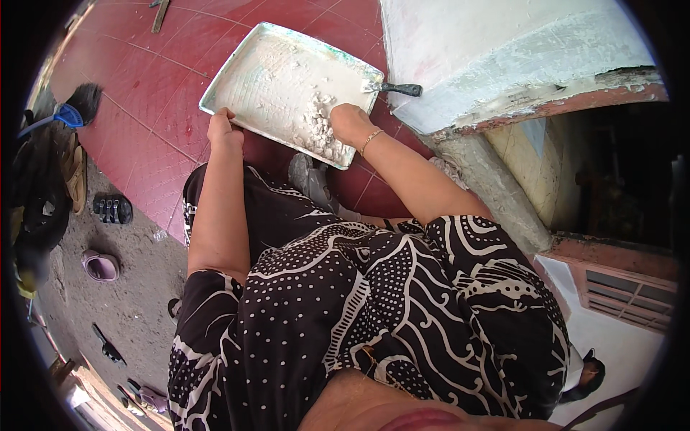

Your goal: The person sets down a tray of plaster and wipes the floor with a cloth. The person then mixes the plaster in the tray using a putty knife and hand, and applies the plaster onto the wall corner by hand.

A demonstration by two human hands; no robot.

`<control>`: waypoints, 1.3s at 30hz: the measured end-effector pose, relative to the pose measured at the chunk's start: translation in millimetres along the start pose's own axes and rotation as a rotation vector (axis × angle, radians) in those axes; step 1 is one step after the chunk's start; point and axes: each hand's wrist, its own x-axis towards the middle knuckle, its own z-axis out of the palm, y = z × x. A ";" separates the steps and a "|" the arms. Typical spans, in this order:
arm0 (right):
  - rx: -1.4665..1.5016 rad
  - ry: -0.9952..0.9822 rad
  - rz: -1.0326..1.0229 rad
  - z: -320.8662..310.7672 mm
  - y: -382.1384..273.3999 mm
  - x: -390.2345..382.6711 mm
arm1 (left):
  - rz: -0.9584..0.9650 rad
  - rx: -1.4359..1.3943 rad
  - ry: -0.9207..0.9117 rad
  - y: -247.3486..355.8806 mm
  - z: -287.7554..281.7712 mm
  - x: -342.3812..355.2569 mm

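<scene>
A shallow white tray [248, 44], smeared with off-white paste, rests tilted in front of me. My left hand [224, 129] grips its near left edge, thumb on the rim. Inside the tray at the right, my right hand [352, 126] is closed beside a heap of crumbly white lumps [321, 122]. Whatever its fingers hold, if anything, is hidden from view. Over the tray's far right corner lies a putty knife with a dark handle [402, 89], touched by neither hand.
Red tiled floor [154, 108] surrounds the tray. A worn white wall [517, 50] stands close on the right, above a dark opening. At left are a blue-and-black broom [72, 113], a black sandal [113, 209] and a purple clog [100, 266] on grey ground.
</scene>
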 end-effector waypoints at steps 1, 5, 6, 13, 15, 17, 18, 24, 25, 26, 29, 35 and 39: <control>0.000 0.002 -0.001 1.2 0.4 2.0 | 0.001 -0.002 -0.009 0.5 -0.2 0.4; -0.015 0.069 -0.011 -0.9 2.3 2.8 | -0.001 0.021 0.015 1.6 0.8 1.0; -0.009 0.035 0.003 -4.1 0.8 1.6 | 0.005 0.020 0.011 2.1 -1.5 4.1; 0.068 0.023 0.105 -11.5 8.4 -0.6 | 0.006 0.019 -0.004 -0.7 6.0 -5.8; -0.007 -0.126 -0.018 -18.8 -7.1 -5.2 | 0.009 0.025 -0.001 1.2 0.2 -3.3; 0.032 -0.095 0.015 -13.7 -31.0 -13.4 | 0.008 0.033 -0.001 1.9 -2.9 -1.1; 0.072 -0.062 0.051 -11.1 -37.3 -17.7 | 0.001 0.027 0.004 3.1 -1.9 -1.7; 0.025 0.210 -0.076 7.9 -21.3 -8.4 | 0.020 -0.004 -0.011 3.9 0.1 -6.7; 0.046 0.190 -0.092 7.8 -16.6 -4.9 | 0.023 -0.012 -0.010 3.9 -1.1 -5.4; 0.054 0.170 -0.055 7.5 -13.4 -4.2 | 0.024 -0.011 -0.010 2.2 -1.9 -4.7; 0.076 0.224 0.042 12.1 2.1 3.2 | 0.020 -0.010 -0.010 -1.6 -1.0 -5.6; 0.163 0.213 0.140 -14.3 24.3 19.5 | 0.028 0.019 -0.011 3.8 2.8 -9.5; 0.250 0.132 0.132 -20.5 10.9 41.2 | 0.032 0.026 -0.016 -0.7 4.9 -3.1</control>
